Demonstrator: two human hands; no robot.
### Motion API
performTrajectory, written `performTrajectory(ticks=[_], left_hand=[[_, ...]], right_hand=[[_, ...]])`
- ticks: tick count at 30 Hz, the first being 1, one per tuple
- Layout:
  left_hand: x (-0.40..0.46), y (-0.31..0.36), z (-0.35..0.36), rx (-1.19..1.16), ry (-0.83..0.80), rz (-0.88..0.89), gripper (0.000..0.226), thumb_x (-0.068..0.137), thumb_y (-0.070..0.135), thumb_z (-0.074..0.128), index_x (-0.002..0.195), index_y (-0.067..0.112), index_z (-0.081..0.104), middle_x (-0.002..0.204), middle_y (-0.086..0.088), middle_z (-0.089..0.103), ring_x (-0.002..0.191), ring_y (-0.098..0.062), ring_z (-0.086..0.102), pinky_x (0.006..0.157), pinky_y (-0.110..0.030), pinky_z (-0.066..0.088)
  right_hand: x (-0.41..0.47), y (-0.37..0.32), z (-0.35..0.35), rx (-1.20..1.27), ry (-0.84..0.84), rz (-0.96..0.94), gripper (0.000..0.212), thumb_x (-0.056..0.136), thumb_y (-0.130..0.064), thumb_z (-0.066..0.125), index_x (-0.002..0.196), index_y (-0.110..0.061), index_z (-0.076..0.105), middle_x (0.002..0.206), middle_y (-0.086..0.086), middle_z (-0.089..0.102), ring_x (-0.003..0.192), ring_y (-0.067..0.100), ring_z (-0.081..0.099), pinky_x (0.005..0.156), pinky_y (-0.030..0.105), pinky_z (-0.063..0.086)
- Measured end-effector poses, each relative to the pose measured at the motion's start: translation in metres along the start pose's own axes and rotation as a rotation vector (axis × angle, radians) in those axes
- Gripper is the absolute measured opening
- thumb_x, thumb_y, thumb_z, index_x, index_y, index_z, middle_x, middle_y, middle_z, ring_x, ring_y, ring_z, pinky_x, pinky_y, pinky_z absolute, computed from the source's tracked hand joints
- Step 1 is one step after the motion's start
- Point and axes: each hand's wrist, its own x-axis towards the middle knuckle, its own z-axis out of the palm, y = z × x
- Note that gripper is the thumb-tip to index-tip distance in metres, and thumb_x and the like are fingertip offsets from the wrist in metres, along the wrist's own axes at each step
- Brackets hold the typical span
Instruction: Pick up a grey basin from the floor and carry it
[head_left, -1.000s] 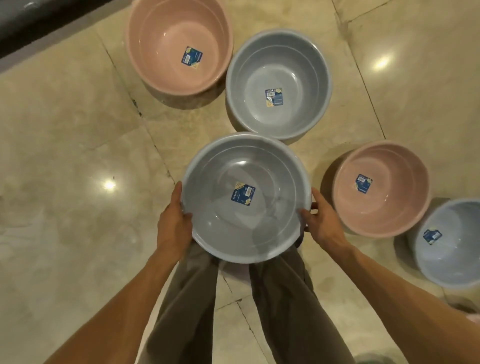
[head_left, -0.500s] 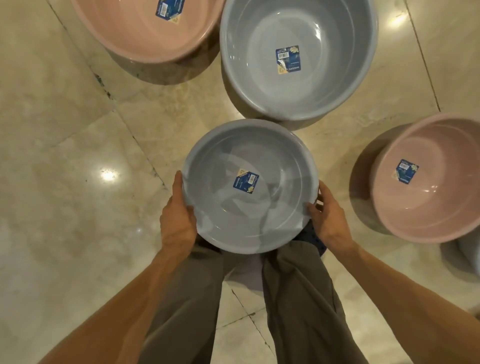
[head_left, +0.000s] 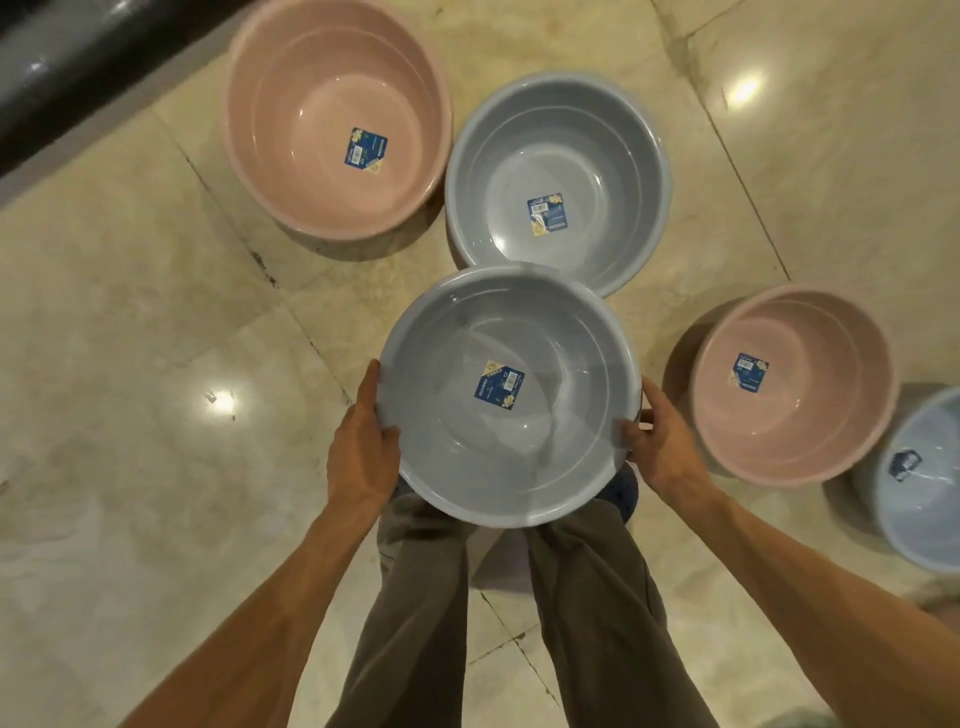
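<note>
Polished beige marble floor tiles (head_left: 130, 322), glossy with lamp reflections, lie under everything. Both hands grip the rim of a grey basin (head_left: 561, 415) held above the person's legs: the left hand (head_left: 358, 452) has its thumb hooked over the left edge while the other fingers curl out of sight beneath, and the right hand (head_left: 662, 447) clasps the right edge the same way, thumb on top, the rest tucked under. So the held basin hangs near the middle of the view, level, mouth up, its far rim overlapping in the picture the near rim of a second grey basin (head_left: 597, 156) standing on the floor just beyond. It holds nothing but a blue label (head_left: 498, 384) stuck to its bottom. To the far left stands a large pink basin (head_left: 311, 104), to the right a smaller pink basin (head_left: 831, 415), and at the right edge a pale blue basin (head_left: 930, 499), partly cut off; each looks empty except for a sticker. As I judge it, smooth plastic held only by the rim could slip if either grip loosens, and it would drop onto the hard tiles or knock the grey one ahead. A dark band (head_left: 78, 67) runs along the far left.
</note>
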Motion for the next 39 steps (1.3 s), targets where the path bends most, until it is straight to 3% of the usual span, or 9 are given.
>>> performTrajectory(ticks=[4,11,14,16,19,22,27,34,39], left_hand=[[-0.004,0.037,-0.046,-0.041,0.013,0.117,0.062,0.108,0.03,0.047,0.16,0.04,0.016,0.153,-0.001,0.051,0.13,-0.032,0.059,0.105,-0.056,0.051],[0.005,0.109,-0.112,-0.097,-0.021,0.272,0.069,0.102,0.017,0.053,0.155,0.051,0.024,0.14,0.021,0.052,0.122,-0.02,0.06,0.098,-0.045,0.054],[0.011,0.144,-0.125,-0.145,-0.034,0.353,0.062,0.093,0.054,0.053,0.146,0.06,0.02,0.14,0.013,0.056,0.109,-0.009,0.061,0.089,-0.032,0.054],[0.022,0.16,-0.123,-0.152,-0.035,0.39,0.064,0.091,0.062,0.049,0.146,0.055,0.018,0.144,0.009,0.055,0.112,-0.009,0.06,0.092,-0.03,0.052],[0.043,0.173,-0.11,-0.125,-0.031,0.349,0.07,0.099,0.032,0.061,0.156,0.04,0.022,0.145,0.003,0.054,0.119,-0.024,0.06,0.098,-0.042,0.052],[0.067,0.181,-0.09,-0.087,-0.036,0.257,0.075,0.1,0.013,0.06,0.161,0.031,0.021,0.144,-0.004,0.057,0.121,-0.029,0.061,0.096,-0.042,0.051],[0.09,0.195,-0.057,-0.13,-0.039,0.174,0.078,0.1,0.013,0.06,0.161,0.038,0.02,0.126,0.004,0.061,0.108,-0.023,0.063,0.095,-0.048,0.056],[0.134,0.18,-0.018,-0.147,0.003,0.071,0.076,0.101,0.015,0.061,0.159,0.043,0.02,0.142,0.0,0.059,0.126,-0.026,0.06,0.107,-0.051,0.05],[0.171,0.176,-0.004,-0.14,0.012,0.061,0.063,0.103,0.024,0.06,0.155,0.044,0.031,0.137,0.015,0.058,0.121,-0.018,0.062,0.105,-0.05,0.051]], right_hand=[[-0.021,-0.062,-0.02,-0.011,0.027,-0.007,0.054,0.103,-0.026,0.062,0.152,-0.033,0.042,0.117,-0.019,0.064,0.091,-0.007,0.07,0.083,0.048,0.064],[-0.021,-0.109,-0.049,-0.014,0.098,-0.017,0.056,0.103,-0.023,0.059,0.153,-0.038,0.039,0.123,-0.01,0.069,0.105,0.019,0.07,0.087,0.056,0.061],[-0.002,-0.118,-0.061,0.013,0.138,0.018,0.06,0.1,-0.019,0.057,0.153,-0.041,0.039,0.124,-0.002,0.069,0.106,0.025,0.071,0.087,0.057,0.062],[0.012,-0.121,-0.07,0.042,0.144,0.024,0.059,0.1,-0.023,0.057,0.152,-0.044,0.039,0.124,-0.001,0.07,0.107,0.025,0.071,0.087,0.056,0.062],[0.035,-0.125,-0.084,0.067,0.143,0.054,0.056,0.103,-0.02,0.058,0.152,-0.04,0.04,0.121,-0.001,0.068,0.108,0.027,0.069,0.091,0.058,0.06],[0.063,-0.129,-0.101,0.084,0.125,0.041,0.053,0.104,-0.017,0.058,0.151,-0.036,0.044,0.116,-0.008,0.067,0.109,0.027,0.067,0.09,0.059,0.06],[0.103,-0.135,-0.123,-0.015,0.11,0.032,0.058,0.103,-0.036,0.059,0.157,-0.031,0.039,0.143,0.008,0.063,0.124,0.035,0.063,0.097,0.061,0.056],[0.161,-0.117,-0.109,-0.064,0.068,0.041,0.057,0.104,-0.027,0.059,0.156,-0.036,0.038,0.128,0.0,0.069,0.11,0.026,0.07,0.096,0.057,0.058],[0.205,-0.104,-0.097,-0.083,0.085,0.045,0.054,0.105,-0.037,0.057,0.156,-0.035,0.039,0.128,0.002,0.07,0.102,0.021,0.072,0.092,0.05,0.061]])
